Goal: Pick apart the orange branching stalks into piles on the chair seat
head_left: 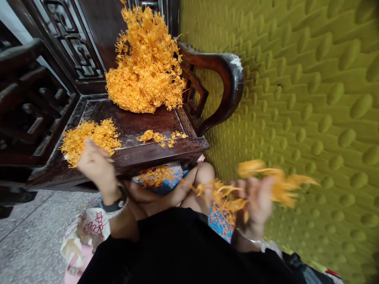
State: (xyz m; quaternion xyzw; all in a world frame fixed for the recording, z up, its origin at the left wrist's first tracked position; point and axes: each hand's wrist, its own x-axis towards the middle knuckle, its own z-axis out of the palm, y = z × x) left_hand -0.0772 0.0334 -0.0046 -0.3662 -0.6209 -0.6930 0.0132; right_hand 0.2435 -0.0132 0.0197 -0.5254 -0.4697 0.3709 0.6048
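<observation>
Black cloth [189,252] over the person's lap filled the bottom of the view, with bare knees [204,175] just beyond it pressing close to the front edge of a dark wooden chair [139,152]. At that front edge, on the left corner of the seat, the left hand [96,163] rested with fingers curled loosely over a small pile of orange strands [89,140]; whether it pinched any could not be told. A dark watch [114,205] circled that wrist. Off to the right, clear of the seat and in front of a yellow-green padded wall [310,98], the right hand [257,201] was closed around a bunch of orange strands [275,181], blurred, with ends sticking out both sides of the fist. A thin bracelet [248,238] sat on that wrist. At the back of the seat a tall heap of the same orange stuff [146,63] leaned against the carved backrest, touching the curved armrest [227,79]. A few loose scraps [161,137] lay mid-seat, leaving bare wood between heap and small pile. More scraps [154,175] lay on blue cloth below the seat edge. On the speckled floor [32,232] at lower left sat a printed bag [84,232], with open floor beyond it.
</observation>
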